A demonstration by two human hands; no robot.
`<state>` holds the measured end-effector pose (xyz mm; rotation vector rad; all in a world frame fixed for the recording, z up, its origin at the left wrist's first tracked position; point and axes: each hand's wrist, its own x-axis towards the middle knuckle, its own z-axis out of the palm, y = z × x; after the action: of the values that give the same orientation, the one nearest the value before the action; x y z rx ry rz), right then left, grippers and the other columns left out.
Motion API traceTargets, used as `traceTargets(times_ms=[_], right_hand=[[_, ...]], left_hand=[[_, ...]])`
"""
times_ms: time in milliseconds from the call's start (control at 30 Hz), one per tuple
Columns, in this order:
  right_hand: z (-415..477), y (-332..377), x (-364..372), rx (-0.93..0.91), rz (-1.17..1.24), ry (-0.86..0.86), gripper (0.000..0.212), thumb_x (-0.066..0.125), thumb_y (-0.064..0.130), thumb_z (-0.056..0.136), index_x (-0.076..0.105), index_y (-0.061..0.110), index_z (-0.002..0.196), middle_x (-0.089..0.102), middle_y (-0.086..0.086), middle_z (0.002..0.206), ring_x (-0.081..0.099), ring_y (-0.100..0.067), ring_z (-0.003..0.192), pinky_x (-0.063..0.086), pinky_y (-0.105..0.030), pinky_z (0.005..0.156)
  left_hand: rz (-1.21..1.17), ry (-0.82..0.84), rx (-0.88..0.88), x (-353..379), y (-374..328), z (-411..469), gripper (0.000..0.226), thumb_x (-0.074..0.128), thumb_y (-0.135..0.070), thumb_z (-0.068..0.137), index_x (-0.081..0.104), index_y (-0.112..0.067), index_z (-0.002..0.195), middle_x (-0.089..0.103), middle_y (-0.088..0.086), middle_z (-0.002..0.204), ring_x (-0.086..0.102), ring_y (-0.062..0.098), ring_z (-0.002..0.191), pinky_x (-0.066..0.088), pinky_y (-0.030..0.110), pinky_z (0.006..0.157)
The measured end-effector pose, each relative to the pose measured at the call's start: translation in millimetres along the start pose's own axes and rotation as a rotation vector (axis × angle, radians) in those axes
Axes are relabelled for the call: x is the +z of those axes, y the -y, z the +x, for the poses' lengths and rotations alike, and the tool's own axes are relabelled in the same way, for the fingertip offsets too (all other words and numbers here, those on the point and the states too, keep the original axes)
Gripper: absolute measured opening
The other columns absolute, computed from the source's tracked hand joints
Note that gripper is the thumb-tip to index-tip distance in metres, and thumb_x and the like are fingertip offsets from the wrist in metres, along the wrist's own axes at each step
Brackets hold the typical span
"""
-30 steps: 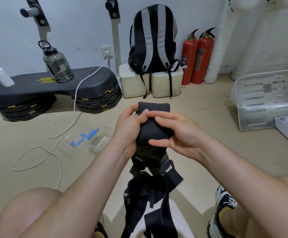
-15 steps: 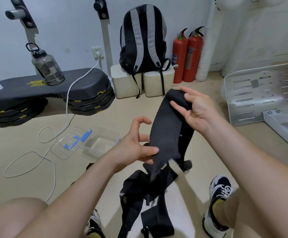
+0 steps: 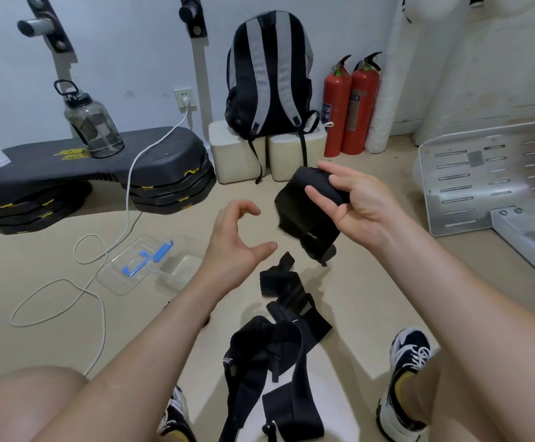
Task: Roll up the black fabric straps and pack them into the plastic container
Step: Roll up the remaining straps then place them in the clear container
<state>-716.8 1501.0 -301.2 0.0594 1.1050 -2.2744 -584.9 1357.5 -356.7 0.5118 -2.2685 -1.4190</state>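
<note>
My right hand [image 3: 352, 202] holds a wide black fabric strap [image 3: 307, 218] in the air, fingers over its upper edge, the strap hanging folded below. To its left my left hand [image 3: 237, 244] hovers with fingers loosely curved and holds nothing. More black straps [image 3: 279, 339] lie in a loose heap on the floor and over a white surface between my knees. The clear plastic container [image 3: 180, 275] stands on the floor left of my left hand, next to its lid [image 3: 132, 263], which carries blue clips.
A white cable [image 3: 100, 260] loops across the floor by the container. A black step platform [image 3: 94, 173] with a water jug [image 3: 89, 122] stands at the left. A backpack [image 3: 269, 78] and two fire extinguishers [image 3: 350, 103] line the wall. A metal rack [image 3: 489, 180] lies right.
My left hand let go of the strap and pulled back. My right hand swung the strap up and to the right, free of the heap, and it now hangs shorter and folded.
</note>
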Motion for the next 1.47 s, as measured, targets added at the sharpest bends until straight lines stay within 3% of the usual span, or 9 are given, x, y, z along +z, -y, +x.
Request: traceTargets(times_ms=[133,233,334,567,700,901,1101,1334,1468], right_hand=[[-3,0,2,0.026,0.004,0.054,0.030,0.040,-0.009,0.100,0.063,-0.005,0.119,0.061,-0.018,0.119,0.068,-0.026,0.095,0.060,-0.028,0.065],[-3,-1,2,0.027,0.018,0.060,0.031,0.039,-0.009,0.100,0.063,-0.004,0.119,0.063,-0.018,0.117,0.069,-0.024,0.093,0.060,-0.029,0.065],[2,1,-1,-0.010,0.010,0.012,0.034,0.039,-0.006,0.101,0.066,0.004,0.119,0.060,-0.015,0.126,0.067,-0.024,0.100,0.060,-0.029,0.061],[26,3,-15,-0.184,-0.141,-0.199,0.044,0.033,-0.010,0.097,0.071,0.009,0.109,0.051,-0.010,0.134,0.052,-0.028,0.114,0.061,-0.037,0.063],[30,2,-17,-0.223,-0.220,-0.221,0.043,0.032,-0.006,0.100,0.070,0.011,0.091,0.054,-0.010,0.127,0.052,-0.028,0.118,0.062,-0.037,0.069],[32,3,-18,-0.262,-0.221,-0.230,0.042,0.033,-0.005,0.101,0.070,0.011,0.090,0.053,-0.012,0.132,0.053,-0.027,0.117,0.062,-0.036,0.075],[32,5,-18,-0.279,-0.216,-0.225,0.041,0.033,-0.007,0.101,0.070,0.012,0.095,0.050,-0.013,0.137,0.050,-0.027,0.121,0.061,-0.032,0.071],[37,5,-25,-0.395,-0.516,-0.260,0.043,0.037,0.002,0.099,0.074,0.023,0.107,0.066,-0.003,0.121,0.056,-0.014,0.075,0.043,-0.019,0.047],[42,2,-29,-0.644,-0.835,-0.218,0.042,0.040,0.003,0.097,0.074,0.024,0.109,0.069,0.011,0.114,0.060,-0.008,0.111,0.049,-0.024,0.097]], left_hand=[[-0.021,0.027,0.010,-1,-11,5,0.057,0.083,-0.022,0.073,0.036,-0.039,0.101,0.057,-0.004,0.117,0.054,0.007,0.115,0.040,0.017,0.091],[-0.167,0.123,-0.102,11,-12,-5,0.055,0.080,-0.021,0.074,0.035,-0.039,0.099,0.071,0.004,0.096,0.070,0.021,0.089,0.057,0.044,0.084],[-0.353,0.192,-0.192,23,-7,-18,0.056,0.077,-0.012,0.076,0.038,-0.037,0.106,0.071,0.018,0.107,0.070,0.037,0.098,0.054,0.058,0.090],[-0.546,0.325,-0.151,12,-21,-22,0.049,0.060,0.016,0.087,0.047,-0.023,0.113,0.067,0.018,0.083,0.065,0.028,0.060,0.054,0.030,0.052],[-0.454,0.442,-0.162,2,-25,-24,0.024,0.062,0.018,0.082,0.068,-0.005,0.085,0.067,0.008,0.076,0.066,0.016,0.059,0.051,0.018,0.056],[-0.376,0.587,-0.148,-4,-20,-25,0.058,0.068,0.019,0.062,0.067,-0.011,0.111,0.070,0.011,0.107,0.067,0.022,0.094,0.056,0.025,0.079],[-0.243,0.270,-0.142,1,-32,-30,0.033,0.071,0.015,0.078,0.075,-0.014,0.091,0.073,0.001,0.082,0.067,0.006,0.071,0.050,0.013,0.064],[-0.156,0.272,-0.170,-10,-29,-24,0.008,0.069,-0.011,0.089,0.076,-0.009,0.086,0.069,0.006,0.076,0.062,0.008,0.077,0.053,0.023,0.078],[-0.171,0.142,-0.240,-8,-30,-23,0.009,0.079,-0.009,0.080,0.075,-0.005,0.073,0.070,0.012,0.073,0.069,0.020,0.074,0.056,0.041,0.086]])
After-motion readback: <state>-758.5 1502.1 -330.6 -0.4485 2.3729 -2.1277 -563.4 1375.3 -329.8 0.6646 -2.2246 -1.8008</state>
